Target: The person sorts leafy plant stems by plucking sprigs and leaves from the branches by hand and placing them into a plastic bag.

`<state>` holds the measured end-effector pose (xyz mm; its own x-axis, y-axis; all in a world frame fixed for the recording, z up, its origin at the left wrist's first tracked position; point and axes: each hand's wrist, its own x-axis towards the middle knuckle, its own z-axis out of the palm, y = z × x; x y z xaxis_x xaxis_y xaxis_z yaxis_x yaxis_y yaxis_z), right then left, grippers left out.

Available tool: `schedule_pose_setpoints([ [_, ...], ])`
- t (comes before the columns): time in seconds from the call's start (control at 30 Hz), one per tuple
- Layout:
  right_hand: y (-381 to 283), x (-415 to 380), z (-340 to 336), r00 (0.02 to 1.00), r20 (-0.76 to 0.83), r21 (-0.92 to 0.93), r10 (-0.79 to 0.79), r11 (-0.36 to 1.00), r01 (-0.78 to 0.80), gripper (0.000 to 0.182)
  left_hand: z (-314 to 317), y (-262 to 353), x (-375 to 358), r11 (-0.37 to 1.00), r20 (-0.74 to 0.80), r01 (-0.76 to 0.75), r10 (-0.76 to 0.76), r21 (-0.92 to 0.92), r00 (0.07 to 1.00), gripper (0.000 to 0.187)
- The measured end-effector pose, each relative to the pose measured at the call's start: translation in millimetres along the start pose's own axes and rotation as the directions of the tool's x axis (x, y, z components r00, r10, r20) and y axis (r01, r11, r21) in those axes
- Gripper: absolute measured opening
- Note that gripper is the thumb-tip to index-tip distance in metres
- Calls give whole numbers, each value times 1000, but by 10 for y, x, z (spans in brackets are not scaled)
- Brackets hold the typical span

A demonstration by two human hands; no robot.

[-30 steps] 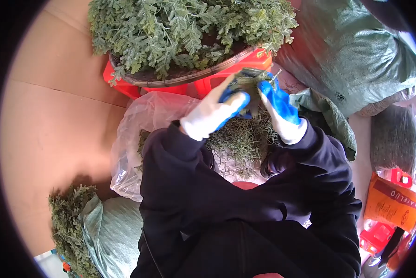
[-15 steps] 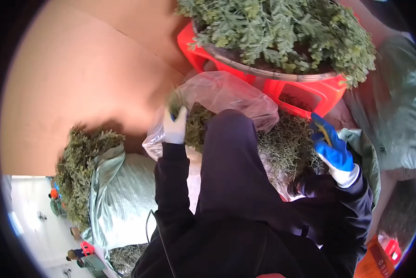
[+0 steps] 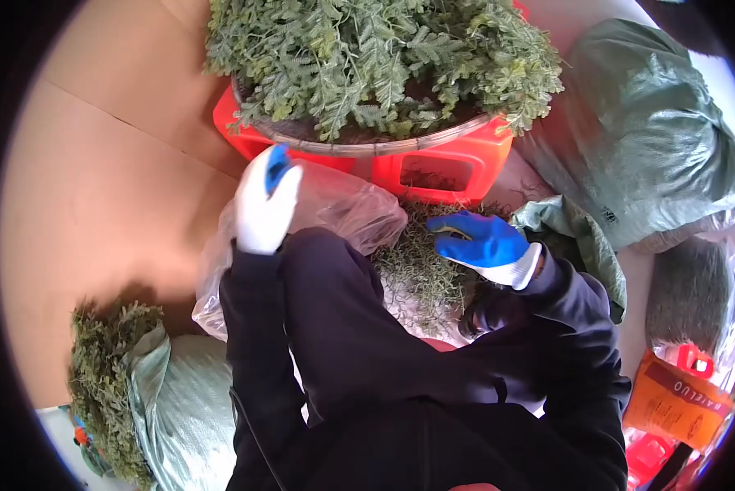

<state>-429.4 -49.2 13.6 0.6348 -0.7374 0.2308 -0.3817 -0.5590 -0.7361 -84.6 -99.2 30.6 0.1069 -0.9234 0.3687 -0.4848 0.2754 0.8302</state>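
My left hand [image 3: 268, 203], in a white glove with a blue palm, is raised over the clear plastic bag [image 3: 335, 196] near the basket's front rim. Its thumb and fingers are apart, and no sprig shows between them. My right hand [image 3: 484, 241], in a blue-coated glove, has its fingers curled above a heap of loose green sprigs [image 3: 421, 262] on the floor. A thin yellow strip shows between its thumb and fingers, too small to name. Ahead, a round woven basket [image 3: 367, 149] heaped with artificial green branches [image 3: 359, 65] rests on red plastic stools [image 3: 490, 164].
A green woven sack [image 3: 646, 139] stands at the right, with a dark bristly bundle [image 3: 687, 290] and an orange bag [image 3: 677, 401] below. Another sack [image 3: 187, 401], spilling green branches [image 3: 105, 376], lies at lower left. Brown board [image 3: 114, 204] covers the left side.
My left hand has moved from above the plastic bag's contents towards the basket; the blurred green sprig in it no longer shows. My right hand has shifted over the loose sprigs. The view has turned right.
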Motion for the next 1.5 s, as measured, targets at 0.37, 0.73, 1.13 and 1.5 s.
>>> schedule_pose_setpoints([
  [0.37,145,17,-84,988,-38,-209,-148,968,137,20,1428,200,750,709,336,-377,206,596,919,36],
  [0.73,144,-29,-203,941,40,-355,-337,875,329,18,1302,216,881,800,480,-303,21,518,877,29],
  [1.13,-30,136,-139,960,-8,429,279,869,-249,32,818,767,670,654,-223,-120,-76,-747,972,23],
  [1.5,144,687,-50,951,6,1000,310,23,-13,30,1163,1025,161,711,696,419,137,-564,705,28],
])
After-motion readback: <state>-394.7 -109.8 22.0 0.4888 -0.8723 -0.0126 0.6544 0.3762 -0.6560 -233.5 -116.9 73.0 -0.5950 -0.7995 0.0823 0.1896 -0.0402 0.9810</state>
